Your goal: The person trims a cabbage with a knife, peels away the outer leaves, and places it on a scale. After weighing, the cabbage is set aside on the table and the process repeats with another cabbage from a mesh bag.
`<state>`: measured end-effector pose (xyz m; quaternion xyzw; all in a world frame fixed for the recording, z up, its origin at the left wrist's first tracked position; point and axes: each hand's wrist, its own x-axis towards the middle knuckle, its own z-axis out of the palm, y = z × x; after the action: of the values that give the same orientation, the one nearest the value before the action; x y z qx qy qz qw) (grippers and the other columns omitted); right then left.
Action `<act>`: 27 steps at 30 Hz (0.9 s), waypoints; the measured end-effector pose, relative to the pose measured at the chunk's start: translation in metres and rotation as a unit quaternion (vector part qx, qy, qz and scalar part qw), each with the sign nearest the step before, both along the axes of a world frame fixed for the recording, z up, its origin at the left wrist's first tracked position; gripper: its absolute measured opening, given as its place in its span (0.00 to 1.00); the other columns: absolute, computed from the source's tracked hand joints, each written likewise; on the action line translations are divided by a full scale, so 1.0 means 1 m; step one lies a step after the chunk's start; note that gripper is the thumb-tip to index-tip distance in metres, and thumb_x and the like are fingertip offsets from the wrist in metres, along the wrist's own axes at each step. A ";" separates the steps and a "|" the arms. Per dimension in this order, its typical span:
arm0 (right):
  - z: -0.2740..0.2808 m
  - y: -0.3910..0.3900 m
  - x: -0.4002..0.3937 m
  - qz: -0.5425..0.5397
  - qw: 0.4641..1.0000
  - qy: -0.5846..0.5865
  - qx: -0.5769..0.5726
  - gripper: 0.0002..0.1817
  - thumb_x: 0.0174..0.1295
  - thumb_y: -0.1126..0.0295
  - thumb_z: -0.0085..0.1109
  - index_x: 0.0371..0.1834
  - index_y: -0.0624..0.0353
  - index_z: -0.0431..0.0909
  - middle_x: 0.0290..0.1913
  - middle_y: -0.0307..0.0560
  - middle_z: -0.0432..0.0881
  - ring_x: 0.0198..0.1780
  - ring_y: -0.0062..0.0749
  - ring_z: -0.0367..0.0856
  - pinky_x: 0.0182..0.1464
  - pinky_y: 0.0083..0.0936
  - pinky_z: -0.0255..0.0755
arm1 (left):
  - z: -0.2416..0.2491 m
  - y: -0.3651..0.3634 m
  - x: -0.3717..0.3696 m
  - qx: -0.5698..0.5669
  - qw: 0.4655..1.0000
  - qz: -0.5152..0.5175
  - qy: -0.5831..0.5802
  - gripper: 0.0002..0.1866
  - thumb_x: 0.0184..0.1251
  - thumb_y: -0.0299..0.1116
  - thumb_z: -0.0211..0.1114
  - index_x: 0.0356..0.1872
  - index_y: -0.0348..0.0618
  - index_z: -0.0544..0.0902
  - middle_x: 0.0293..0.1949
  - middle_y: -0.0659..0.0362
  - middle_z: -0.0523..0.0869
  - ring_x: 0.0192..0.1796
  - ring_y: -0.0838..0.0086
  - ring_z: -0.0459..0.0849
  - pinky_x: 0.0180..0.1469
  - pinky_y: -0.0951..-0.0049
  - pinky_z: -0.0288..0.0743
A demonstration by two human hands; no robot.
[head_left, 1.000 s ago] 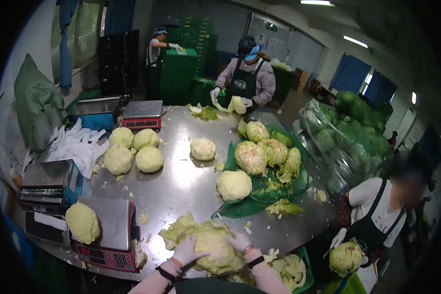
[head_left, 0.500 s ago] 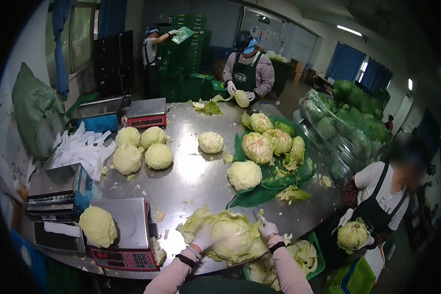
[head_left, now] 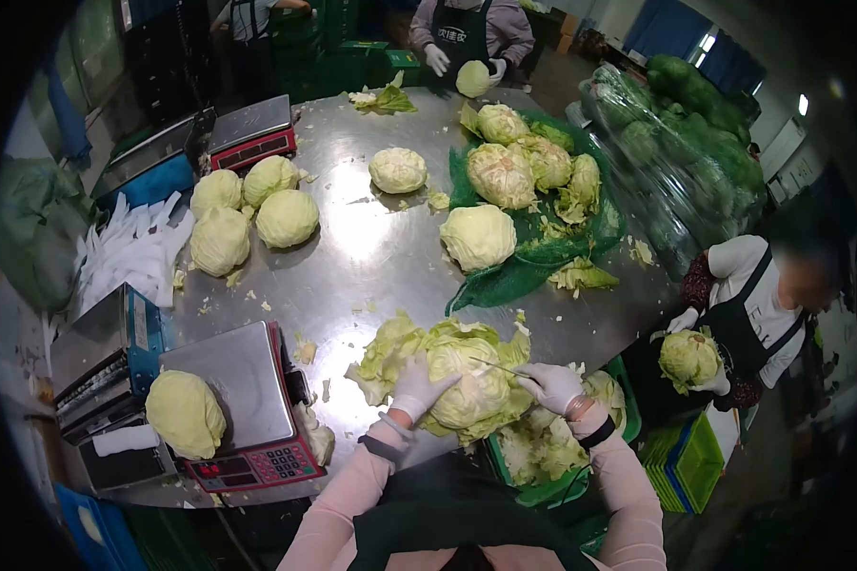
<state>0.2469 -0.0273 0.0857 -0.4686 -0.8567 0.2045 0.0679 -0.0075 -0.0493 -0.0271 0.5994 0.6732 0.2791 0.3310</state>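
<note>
In the head view a cabbage [head_left: 467, 381] lies on the metal table in front of me, its loose outer leaves [head_left: 390, 344] spread around it. My gloved left hand [head_left: 424, 388] grips the cabbage's left side. My gloved right hand [head_left: 550, 388] is closed on a knife [head_left: 498, 366], whose thin blade points left across the top of the cabbage. The knife's handle is hidden in my fist. Just under my right hand, a green crate [head_left: 628, 404] holds trimmed leaves.
At left a red scale [head_left: 248, 390] bears a pale cabbage [head_left: 185, 415]. Trimmed cabbages [head_left: 288, 219] stand farther back. Others lie on green netting [head_left: 505, 281]. One co-worker [head_left: 471, 38] stands across the table; another [head_left: 733, 314] holds a cabbage at right. Stacked baskets [head_left: 686, 462] stand below.
My view has tilted downward. My right hand has come over the cabbage's right side, with the knife blade now across its top. The co-worker opposite has moved one hand off their cabbage.
</note>
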 end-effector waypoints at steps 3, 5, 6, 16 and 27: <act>-0.010 0.017 -0.010 0.009 0.999 -0.041 0.029 0.12 0.62 0.60 0.51 0.40 0.53 0.80 0.34 0.50 0.82 0.35 0.48 0.79 0.37 0.38 0.73 | 0.000 -0.004 0.008 0.000 1.000 0.028 0.012 0.44 0.46 0.63 0.66 0.55 0.34 0.69 0.46 0.41 0.73 0.49 0.47 0.75 0.50 0.56 0.71; -0.021 0.033 -0.017 0.027 0.998 -0.055 0.031 0.12 0.63 0.60 0.51 0.40 0.52 0.80 0.34 0.50 0.82 0.35 0.48 0.80 0.36 0.38 0.73 | 0.005 -0.005 0.012 0.001 0.999 0.046 0.016 0.43 0.46 0.62 0.67 0.54 0.34 0.69 0.45 0.42 0.74 0.49 0.48 0.75 0.50 0.56 0.71; -0.028 0.042 -0.019 0.041 0.996 -0.069 0.036 0.12 0.63 0.60 0.50 0.40 0.52 0.80 0.33 0.50 0.82 0.35 0.48 0.80 0.36 0.38 0.74 | 0.005 -0.007 0.015 0.023 0.998 0.059 0.024 0.42 0.46 0.61 0.67 0.54 0.34 0.70 0.45 0.43 0.74 0.48 0.49 0.74 0.50 0.56 0.70; -0.090 0.155 -0.024 0.048 0.979 -0.012 -0.198 0.16 0.64 0.58 0.49 0.46 0.53 0.79 0.27 0.48 0.83 0.29 0.38 0.82 0.36 0.32 0.75 | 0.006 -0.015 0.020 0.095 0.993 0.059 0.025 0.43 0.44 0.53 0.72 0.58 0.35 0.68 0.49 0.44 0.74 0.52 0.52 0.72 0.54 0.59 0.67; -0.112 0.165 -0.005 0.005 0.893 0.080 -0.442 0.17 0.63 0.58 0.51 0.46 0.58 0.77 0.31 0.47 0.80 0.23 0.26 0.77 0.25 0.23 0.71 | 0.031 -0.038 0.035 0.112 0.993 -0.031 0.032 0.37 0.48 0.41 0.72 0.60 0.42 0.68 0.58 0.46 0.70 0.59 0.53 0.70 0.60 0.62 0.66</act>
<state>0.2420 0.1380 -0.0259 -0.4279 -0.6719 0.5994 -0.0788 0.0272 -0.0869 0.0039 0.6618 0.6292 0.3233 0.2483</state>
